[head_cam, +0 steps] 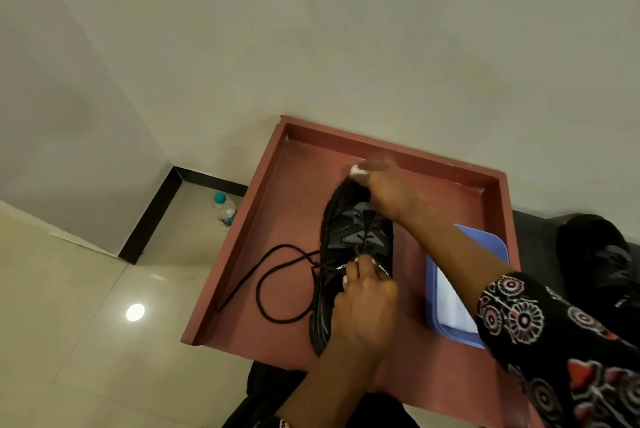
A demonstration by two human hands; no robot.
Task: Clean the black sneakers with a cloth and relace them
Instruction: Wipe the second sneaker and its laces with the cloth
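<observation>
A black sneaker (349,247) lay on a reddish counter (298,164), toe toward 12 o'clock. The right hand (388,192) pressed a white cloth (358,171) to the toe, fingers closed on it. The left hand (363,303) pinched the lace (273,275) at the tongue. White lettering on the collar was only partly legible ("…LYMB"). A second sneaker (595,254) sat at 3 o'clock.

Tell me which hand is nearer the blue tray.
Right. The right hand grips the sneaker's toe, its forearm crossing the blue tray; the left hand holds the sneaker's tongue, farther away.

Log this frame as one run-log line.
stage: wiping | right hand: cloth on sneaker toe | left hand: at tongue | lace: loose on tray
</observation>
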